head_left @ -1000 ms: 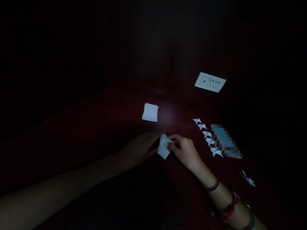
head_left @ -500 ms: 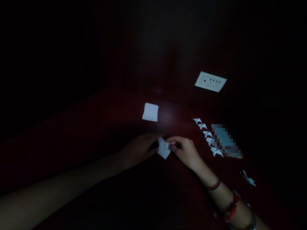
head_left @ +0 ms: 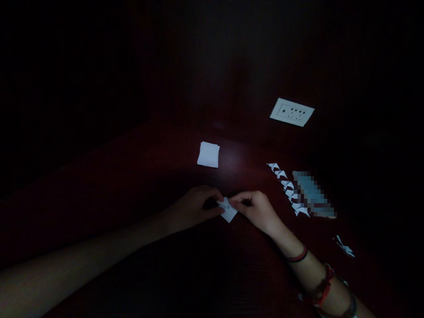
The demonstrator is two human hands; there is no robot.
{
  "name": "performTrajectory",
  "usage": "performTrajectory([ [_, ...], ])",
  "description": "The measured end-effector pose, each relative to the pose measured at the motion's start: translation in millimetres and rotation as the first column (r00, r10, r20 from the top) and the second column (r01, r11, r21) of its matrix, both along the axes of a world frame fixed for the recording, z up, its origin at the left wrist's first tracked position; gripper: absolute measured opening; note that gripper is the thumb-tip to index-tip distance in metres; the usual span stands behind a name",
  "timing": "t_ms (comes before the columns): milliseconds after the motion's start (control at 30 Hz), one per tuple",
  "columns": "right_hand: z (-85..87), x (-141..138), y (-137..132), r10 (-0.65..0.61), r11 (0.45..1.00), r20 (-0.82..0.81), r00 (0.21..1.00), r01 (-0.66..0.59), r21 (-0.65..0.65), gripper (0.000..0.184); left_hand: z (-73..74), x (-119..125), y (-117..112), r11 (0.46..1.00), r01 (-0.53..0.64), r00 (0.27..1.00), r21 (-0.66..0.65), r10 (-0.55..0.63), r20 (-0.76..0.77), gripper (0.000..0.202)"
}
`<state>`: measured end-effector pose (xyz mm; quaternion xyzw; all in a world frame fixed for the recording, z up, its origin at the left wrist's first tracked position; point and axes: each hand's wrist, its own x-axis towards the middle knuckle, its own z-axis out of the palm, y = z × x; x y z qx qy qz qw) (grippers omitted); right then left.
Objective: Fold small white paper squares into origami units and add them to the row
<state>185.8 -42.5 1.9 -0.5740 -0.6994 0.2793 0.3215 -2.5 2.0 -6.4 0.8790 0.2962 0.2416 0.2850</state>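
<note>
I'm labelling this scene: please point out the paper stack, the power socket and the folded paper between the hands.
Paper stack (head_left: 208, 154): head view, its top sheet.
Power socket (head_left: 292, 112): head view, its faceplate.
Folded paper (head_left: 229, 213): head view, its exposed face.

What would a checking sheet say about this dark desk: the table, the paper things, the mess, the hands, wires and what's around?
Surface: dark red table, dimly lit.
Job's things: small white folded paper between the hands; square white paper stack beyond them; row of folded paper pieces to the right.
Clutter: flat pixelated object, perhaps a phone, beside the row; separate folded piece nearer the table's right side.
Hands: left hand and right hand both have fingertips on the paper; how firmly, I can't tell.
Cables: nothing seen.
Surroundings: white socket panel at upper right; the rest is very dark.
</note>
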Motion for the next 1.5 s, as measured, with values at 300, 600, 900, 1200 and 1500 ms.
performTrajectory([
  [300, -1.3, -4.9, -1.6, -0.064, 0.997, -0.010, 0.998, 0.064, 0.037, 0.026, -0.1, 3.5, -1.1, 0.992, -0.069, 0.997, -0.107, 0.073, 0.034, 0.022],
  [600, 8.6, -12.2, -8.0, -0.105, 0.978, 0.045, 0.993, 0.096, 0.184, 0.021, 8.9, 2.7, -2.9, 0.991, -0.112, 0.989, -0.069, 0.118, 0.087, 0.018],
  [900, 9.1, -12.1, -8.8, -0.047, 0.958, -0.001, 0.999, 0.045, 0.285, 0.020, 6.2, 2.9, -6.4, 0.989, -0.094, 0.983, -0.117, 0.111, 0.147, 0.016],
  [1200, 14.9, -22.0, -12.7, -0.032, 0.924, 0.057, 0.998, 0.008, 0.383, 0.022, 11.3, 5.7, -9.7, 0.973, -0.214, 0.953, 0.089, 0.188, 0.239, 0.009],
  [1500, 14.2, -20.8, -13.3, -0.117, 0.904, 0.012, 0.993, 0.102, 0.416, 0.019, 13.7, 3.0, -10.4, 0.913, -0.294, 0.938, 0.281, 0.220, 0.267, 0.012],
])
